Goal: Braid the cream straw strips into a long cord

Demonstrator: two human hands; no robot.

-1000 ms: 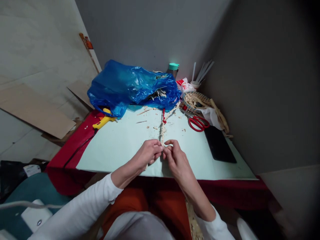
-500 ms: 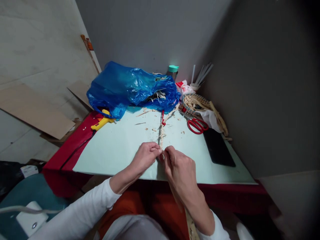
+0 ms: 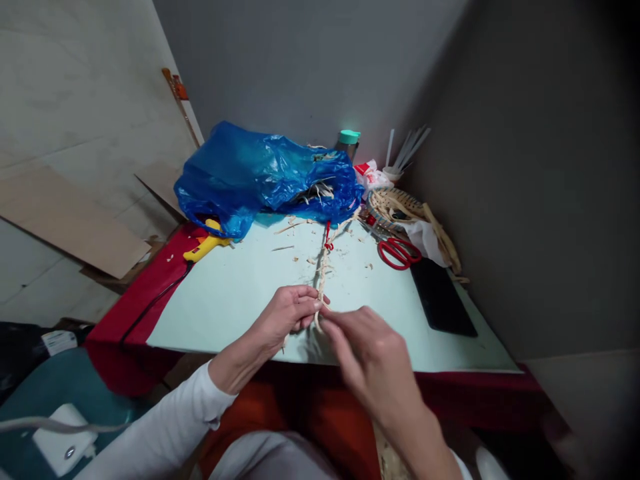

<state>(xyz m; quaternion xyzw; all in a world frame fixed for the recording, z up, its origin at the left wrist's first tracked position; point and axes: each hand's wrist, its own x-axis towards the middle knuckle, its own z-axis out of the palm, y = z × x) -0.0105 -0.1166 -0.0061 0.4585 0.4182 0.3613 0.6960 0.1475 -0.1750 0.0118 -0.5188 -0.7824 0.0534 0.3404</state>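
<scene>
A pale braided cord of plant fibre (image 3: 323,275) runs toward me over the light green board, with a red tie (image 3: 329,245) round its far part. My left hand (image 3: 293,310) pinches the near end of the braid between thumb and fingers. Close beside it, my right hand (image 3: 373,347) is closed at the loose strands, its thumb and forefinger together by a small curved strand (image 3: 317,323). What the right fingertips grip is partly hidden. A short strand end pokes out below the left hand.
A blue plastic bag (image 3: 260,173) lies at the back. To its left is a yellow glue gun (image 3: 203,248). Red-handled scissors (image 3: 399,253), a black phone-like slab (image 3: 443,297) and a woven basket (image 3: 393,200) stand right. Fibre scraps dot the green board (image 3: 225,307).
My right hand has moved slightly right and toward me, turning over, and a curved strand shows below the braid. My left hand has stayed at the braid's end.
</scene>
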